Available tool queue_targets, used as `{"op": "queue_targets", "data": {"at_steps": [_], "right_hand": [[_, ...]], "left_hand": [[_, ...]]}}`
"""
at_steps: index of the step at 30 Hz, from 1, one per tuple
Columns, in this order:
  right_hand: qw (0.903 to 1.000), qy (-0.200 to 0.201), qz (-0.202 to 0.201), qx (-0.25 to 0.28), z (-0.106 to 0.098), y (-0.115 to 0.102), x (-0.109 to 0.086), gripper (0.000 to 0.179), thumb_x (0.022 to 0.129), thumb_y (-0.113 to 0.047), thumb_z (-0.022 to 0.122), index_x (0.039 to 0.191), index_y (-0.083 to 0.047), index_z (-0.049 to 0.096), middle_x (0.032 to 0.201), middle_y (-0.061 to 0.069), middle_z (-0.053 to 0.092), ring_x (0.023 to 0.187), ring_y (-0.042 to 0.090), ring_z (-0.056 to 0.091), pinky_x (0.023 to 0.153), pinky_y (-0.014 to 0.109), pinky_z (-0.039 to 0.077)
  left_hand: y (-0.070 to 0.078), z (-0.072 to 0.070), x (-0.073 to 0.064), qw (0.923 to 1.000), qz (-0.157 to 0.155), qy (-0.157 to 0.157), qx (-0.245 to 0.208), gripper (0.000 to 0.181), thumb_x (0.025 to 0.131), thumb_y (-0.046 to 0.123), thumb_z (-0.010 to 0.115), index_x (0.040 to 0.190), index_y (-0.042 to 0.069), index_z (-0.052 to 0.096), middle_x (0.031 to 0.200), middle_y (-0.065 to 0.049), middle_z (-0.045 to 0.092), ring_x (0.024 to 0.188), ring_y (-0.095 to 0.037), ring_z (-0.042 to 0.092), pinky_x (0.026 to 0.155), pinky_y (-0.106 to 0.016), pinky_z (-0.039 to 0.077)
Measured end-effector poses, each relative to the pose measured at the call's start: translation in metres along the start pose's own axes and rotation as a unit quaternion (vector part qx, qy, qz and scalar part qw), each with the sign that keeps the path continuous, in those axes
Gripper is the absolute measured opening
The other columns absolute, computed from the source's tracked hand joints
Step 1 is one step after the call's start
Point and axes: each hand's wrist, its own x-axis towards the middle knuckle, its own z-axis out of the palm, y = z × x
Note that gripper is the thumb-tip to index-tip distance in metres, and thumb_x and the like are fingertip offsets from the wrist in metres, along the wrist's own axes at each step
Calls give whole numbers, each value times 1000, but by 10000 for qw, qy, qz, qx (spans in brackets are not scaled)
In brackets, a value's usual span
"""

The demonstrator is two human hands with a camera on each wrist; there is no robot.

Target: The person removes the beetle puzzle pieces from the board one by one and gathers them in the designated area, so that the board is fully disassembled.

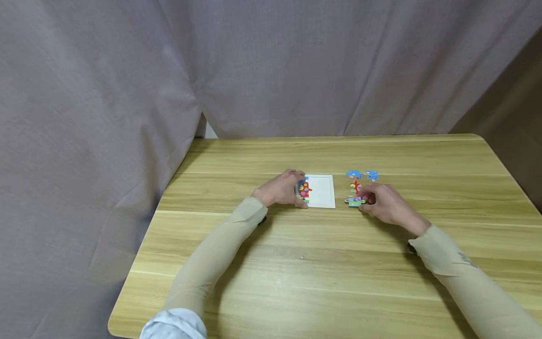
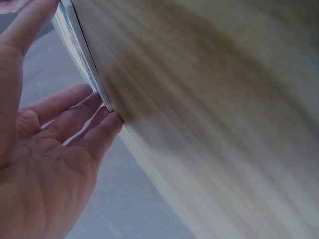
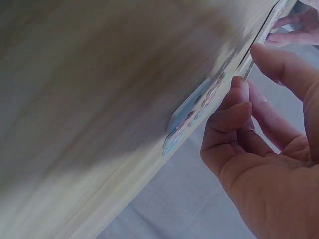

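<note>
On the wood-grained table (image 1: 288, 263), right of centre, the right hand (image 1: 384, 203) pinches a green-and-blue puzzle piece (image 1: 354, 202); at centre, the left hand (image 1: 279, 188) clamps a flat white tray (image 1: 322, 192) between thumb and fingers, colourful pieces (image 1: 304, 190) filling its left side. Farther, loose blue pieces (image 1: 354, 174) lie before a grey cloth curtain (image 1: 288, 66) across the top.

text/brands/numbers: none readable | right sleeve (image 1: 487, 292): small dark marking (image 1: 467, 259) near wrist-end edge, too small to tell if lettering | signs: none readable
</note>
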Motion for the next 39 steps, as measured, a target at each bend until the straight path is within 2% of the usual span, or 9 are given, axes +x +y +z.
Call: {"op": "queue_targets", "data": {"at_steps": [16, 22, 32, 39], "right_hand": [[9999, -34, -99, -12, -2, 13, -3, 25, 87, -6, 88, 110, 2, 80, 86, 5, 68, 80, 10, 55, 69, 23, 44], [9999, -78, -101, -69, -4, 14, -2, 24, 87, -7, 88, 108, -1, 81, 87, 3, 69, 81, 10, 56, 70, 24, 45], [9999, -100, -102, -44, -3, 14, -2, 22, 85, -5, 87, 107, -2, 82, 87, 2, 69, 82, 10, 56, 70, 23, 45], [9999, -135, 1, -8, -4, 12, -1, 21, 88, -7, 86, 107, 0, 80, 90, 4, 69, 85, 14, 58, 71, 23, 45]], "left_hand": [[0, 1, -1, 10000, -48, 19, -48, 93, 87, 49, 92, 161, 8, 53, 175, -6, 43, 166, -29, 35, 138, -40, 33], [0, 0, 0, 10000, -2, 16, -48, 92, 88, 49, 91, 161, 8, 53, 175, -7, 44, 166, -30, 35, 137, -40, 34], [1, 2, 1, 9999, -133, 13, -52, 93, 87, 51, 91, 162, 10, 52, 176, -5, 42, 167, -28, 34, 137, -41, 35], [1, 2, -1, 9999, -147, 2, -15, 93, 87, 51, 91, 162, 11, 52, 176, -5, 42, 166, -27, 35, 136, -41, 36]]}}
